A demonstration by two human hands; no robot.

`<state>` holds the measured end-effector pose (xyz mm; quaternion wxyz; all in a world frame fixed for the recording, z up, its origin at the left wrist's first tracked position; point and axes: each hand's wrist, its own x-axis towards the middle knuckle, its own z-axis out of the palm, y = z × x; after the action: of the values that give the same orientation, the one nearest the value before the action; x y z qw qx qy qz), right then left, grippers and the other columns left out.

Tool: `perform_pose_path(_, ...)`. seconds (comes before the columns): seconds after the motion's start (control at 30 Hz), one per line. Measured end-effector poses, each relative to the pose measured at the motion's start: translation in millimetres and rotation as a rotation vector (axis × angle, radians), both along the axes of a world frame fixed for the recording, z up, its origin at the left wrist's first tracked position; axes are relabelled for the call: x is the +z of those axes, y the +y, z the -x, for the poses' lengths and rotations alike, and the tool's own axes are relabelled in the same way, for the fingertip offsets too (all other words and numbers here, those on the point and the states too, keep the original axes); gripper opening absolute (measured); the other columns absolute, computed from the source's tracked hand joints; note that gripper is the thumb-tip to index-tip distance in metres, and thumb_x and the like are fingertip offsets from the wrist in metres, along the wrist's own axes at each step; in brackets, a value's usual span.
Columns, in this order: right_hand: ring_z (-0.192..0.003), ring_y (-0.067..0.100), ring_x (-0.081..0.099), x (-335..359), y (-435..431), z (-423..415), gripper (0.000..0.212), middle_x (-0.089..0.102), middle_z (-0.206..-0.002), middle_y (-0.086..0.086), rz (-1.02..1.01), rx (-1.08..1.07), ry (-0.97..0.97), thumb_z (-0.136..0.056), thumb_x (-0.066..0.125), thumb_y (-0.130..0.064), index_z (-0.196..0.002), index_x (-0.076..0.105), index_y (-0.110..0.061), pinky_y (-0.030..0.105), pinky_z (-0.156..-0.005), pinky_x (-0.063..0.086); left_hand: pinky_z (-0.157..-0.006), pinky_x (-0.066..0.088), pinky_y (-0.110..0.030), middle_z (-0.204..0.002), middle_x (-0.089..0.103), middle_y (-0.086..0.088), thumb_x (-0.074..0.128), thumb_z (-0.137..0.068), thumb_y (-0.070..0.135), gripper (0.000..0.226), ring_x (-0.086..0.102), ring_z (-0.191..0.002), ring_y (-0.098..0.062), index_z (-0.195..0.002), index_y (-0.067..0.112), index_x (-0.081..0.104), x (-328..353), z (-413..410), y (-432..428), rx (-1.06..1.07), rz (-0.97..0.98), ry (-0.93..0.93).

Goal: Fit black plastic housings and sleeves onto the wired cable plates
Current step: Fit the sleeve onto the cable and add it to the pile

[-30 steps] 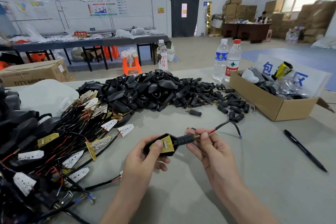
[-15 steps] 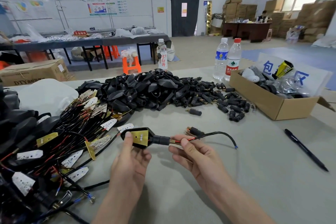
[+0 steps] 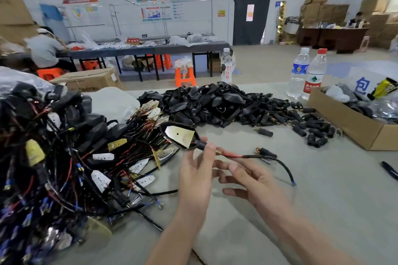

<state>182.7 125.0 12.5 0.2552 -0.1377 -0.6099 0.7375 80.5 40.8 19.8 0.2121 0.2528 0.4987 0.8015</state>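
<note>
Just above the grey tabletop [image 3: 336, 191], the left hand [image 3: 195, 178] pinches the neck of a pointed black plastic housing [image 3: 199, 144] holding a yellowish cable plate [image 3: 178, 136]. Its red-and-black wire [image 3: 258, 156] trails rightward. The right hand [image 3: 258, 187] hovers beneath with loose fingers, gripping nothing.

Grey table [image 3: 323, 200] bears housings pile [image 3: 206, 103], wired plates [image 3: 64, 168], cardboard box [image 3: 344, 122], bottles [image 3: 314, 75]
</note>
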Motion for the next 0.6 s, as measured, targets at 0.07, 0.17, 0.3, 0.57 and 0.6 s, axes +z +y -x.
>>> perform_pose_path(0.07,-0.095,0.021,0.072,17,-15,11,0.032,0.073,-0.111,-0.001,-0.061,0.054,-0.011,-0.084,0.065,-0.039,-0.115,0.072,-0.036,0.028,-0.074,0.059,-0.061,0.054,-0.03,-0.094,0.074,-0.007,0.06,-0.098,0.035,0.009,0.067,-0.068,-0.021,-0.104,0.033,0.065,21,19,-19,0.04,-0.014,0.105)
perform_pose_path(0.17,-0.091,0.018,0.071,42,-41,32,0.029,0.074,-0.108,0.0,-0.143,0.173,-0.019,-0.092,0.06,-0.028,-0.12,0.069,-0.027,0.032,-0.079,0.061,-0.053,0.052,-0.025,-0.086,0.074,-0.006,0.061,-0.096,0.041,0.02,0.064,-0.061,-0.016,-0.103,0.023,0.066,66,57,-49,0.122,-0.003,0.182)
perform_pose_path(0.3,-0.083,0.015,0.069,76,-81,58,0.024,0.074,-0.105,0.005,-0.211,0.283,0.016,-0.1,0.053,-0.011,-0.119,0.066,-0.016,0.033,-0.078,0.059,-0.04,0.043,-0.021,-0.068,0.065,0.001,0.061,-0.096,0.044,0.03,0.054,-0.046,-0.011,-0.091,0.015,0.066,132,117,-101,0.297,0.071,0.259)
perform_pose_path(0.57,-0.079,0.018,0.071,96,-121,100,0.023,0.074,-0.107,0.005,-0.14,0.277,0.061,-0.101,0.052,-0.013,-0.116,0.069,-0.02,0.028,-0.069,0.059,-0.054,0.042,-0.027,-0.064,0.054,-0.003,0.06,-0.096,0.042,0.039,0.048,-0.049,-0.014,-0.075,0.009,0.063,214,234,-206,0.774,0.539,0.456)
perform_pose_path(0.6,-0.08,0.019,0.071,95,-124,102,0.023,0.074,-0.108,0.004,-0.121,0.26,0.059,-0.101,0.053,-0.013,-0.115,0.069,-0.02,0.028,-0.068,0.059,-0.057,0.043,-0.029,-0.068,0.055,-0.006,0.06,-0.096,0.041,0.041,0.048,-0.054,-0.017,-0.085,0.001,0.064,214,246,-216,0.802,0.662,0.46)
